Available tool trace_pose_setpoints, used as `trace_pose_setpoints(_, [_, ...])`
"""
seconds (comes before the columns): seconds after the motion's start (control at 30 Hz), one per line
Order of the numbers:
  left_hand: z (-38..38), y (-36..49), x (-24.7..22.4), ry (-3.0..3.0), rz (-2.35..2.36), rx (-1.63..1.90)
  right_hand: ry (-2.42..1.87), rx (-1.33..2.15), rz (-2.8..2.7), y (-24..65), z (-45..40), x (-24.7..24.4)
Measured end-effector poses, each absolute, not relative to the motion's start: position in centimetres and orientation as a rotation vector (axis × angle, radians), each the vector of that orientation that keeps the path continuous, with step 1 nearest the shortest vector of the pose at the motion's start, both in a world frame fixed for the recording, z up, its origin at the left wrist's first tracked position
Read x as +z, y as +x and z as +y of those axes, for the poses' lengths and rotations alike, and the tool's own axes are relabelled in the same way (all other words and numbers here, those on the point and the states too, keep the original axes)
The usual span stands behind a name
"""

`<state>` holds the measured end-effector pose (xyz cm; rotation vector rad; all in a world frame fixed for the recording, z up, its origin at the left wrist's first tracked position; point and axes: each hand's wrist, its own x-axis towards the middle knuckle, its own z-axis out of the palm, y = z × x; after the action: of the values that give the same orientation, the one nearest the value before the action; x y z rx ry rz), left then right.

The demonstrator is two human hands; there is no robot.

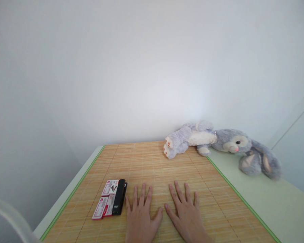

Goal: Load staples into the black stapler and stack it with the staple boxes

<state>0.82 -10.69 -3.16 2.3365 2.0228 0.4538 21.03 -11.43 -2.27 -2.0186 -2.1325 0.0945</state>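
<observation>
My left hand lies flat on the bamboo mat, fingers spread, holding nothing. Beside it, my right hand also rests palm down with its fingers apart. The two thumbs point toward each other with a small gap between them. Just left of my left hand is a black stapler, lying lengthwise on the mat. Against the stapler's left side sit small red-and-white boxes, one farther box with a stapler picture printed on it and a nearer box. Neither hand touches them.
A grey plush rabbit lies on its side at the back right, its feet on the mat and its head over the pale tabletop. A white wall rises behind the table. A blurred pale curved strip shows at lower left.
</observation>
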Motion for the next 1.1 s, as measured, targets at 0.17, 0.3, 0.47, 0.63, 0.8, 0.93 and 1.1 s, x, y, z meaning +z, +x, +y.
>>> trace_pose_setpoints(0.17, [-10.6,1.2,-3.2,2.300,2.049,0.431,-1.987,0.131,-2.150,21.7,-11.4,-2.2])
trace_pose_setpoints(0.3, [-10.5,1.3,-3.1,2.291,2.059,0.435,-2.003,0.105,-2.129,21.6,-11.4,-2.4])
trace_pose_setpoints(0.47, [-10.6,1.4,-3.3,2.286,2.064,0.450,-2.039,0.089,-2.103,21.0,-11.3,-2.8])
trace_pose_setpoints(0.63, [-10.7,1.5,-3.6,2.292,2.085,0.462,-2.073,0.068,-2.052,20.2,-11.3,-3.1])
trace_pose_setpoints(0.8, [-10.7,1.7,-3.3,2.281,2.101,0.436,-2.048,0.105,-2.070,20.0,-11.6,-2.8])
trace_pose_setpoints(0.93, [-10.7,1.6,-3.2,2.279,2.099,0.413,-2.033,0.102,-2.082,20.2,-11.6,-2.7])
trace_pose_setpoints(1.1, [-10.5,1.4,-3.0,2.259,2.069,0.382,-2.037,0.106,-2.073,20.3,-11.4,-3.0])
